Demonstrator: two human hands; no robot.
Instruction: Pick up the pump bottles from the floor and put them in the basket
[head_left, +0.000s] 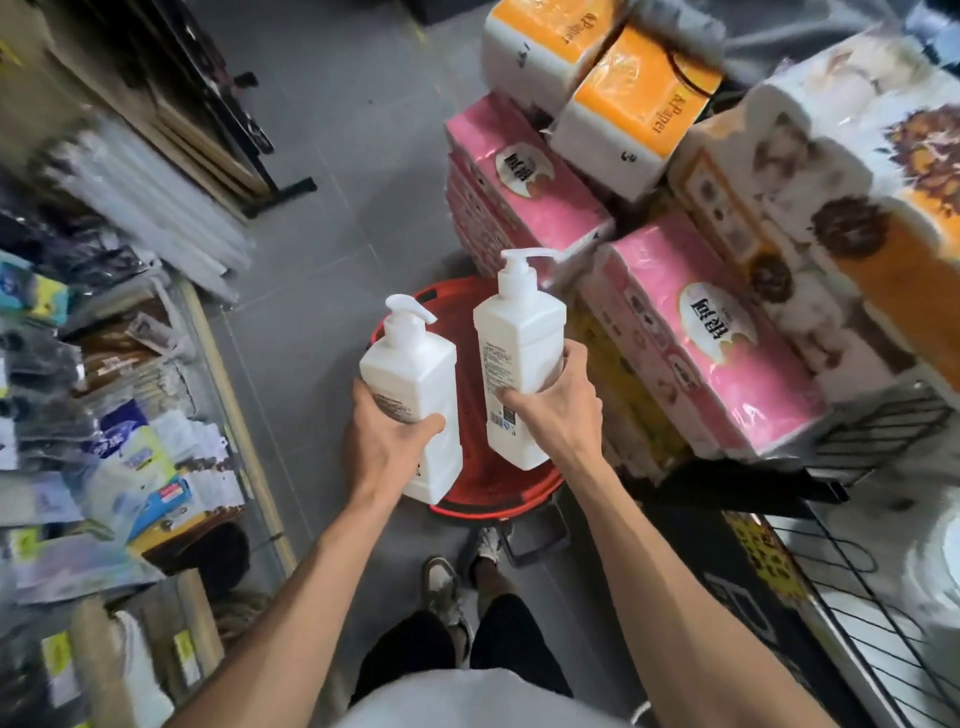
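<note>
Two white pump bottles are held upright above a red plastic basket (470, 483) that stands on the grey floor. My left hand (387, 431) grips the left pump bottle (415, 374) round its lower body. My right hand (558, 402) grips the right pump bottle (517, 338) round its middle; this bottle sits a little higher and shows a printed label and barcode. Both bottles hang over the basket's opening, hiding most of its inside.
Pink tissue packs (696, 332) and orange paper packs (631, 104) are stacked on the right, close to the basket. A black wire rack (883, 597) is at lower right. Shelves of packaged goods (104, 415) line the left. My feet (447, 592) stand just behind the basket.
</note>
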